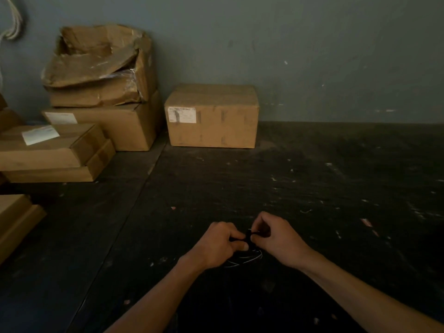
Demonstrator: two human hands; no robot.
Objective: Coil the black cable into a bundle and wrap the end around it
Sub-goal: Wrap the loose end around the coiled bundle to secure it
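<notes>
- Low in the view, two bare hands meet over a dark floor (312, 179), close together and nearly touching.
- Left hand (217, 245): fingers curled in, thumb pressed toward the forefinger, pinching the black cable (248, 236) where it bunches between the hands.
- Right hand (276, 239): fingers bent and drawn together, fingertips nipping the same bunch from the other side.
- The cable is a small dark knot at the fingertips; how it is wound there is too dim to tell.
- Below the hands, thin loops (242, 259) of the cable hang or lie just under the left wrist, catching a pale glint; whether they touch the floor cannot be told.
- Both forearms come up from the bottom edge, the left from bottom centre, the right from the lower right corner.
- The floor is black, scuffed and speckled with small pale scraps.
- A closed box (212, 116) with a white label stands against the wall (312, 56), well apart from the hands.
- To its left, just beside it, a stack of boxes (105, 111) rises, with a torn, crushed open one (101, 66) on top.
- Further left, flatter boxes (52, 152) lie piled, one bearing a white label.
- At the left edge, another pale carton (16, 219) juts into view.
- The wall is plain grey-green, with pale cords (14, 22) hanging in the top left corner.
</notes>
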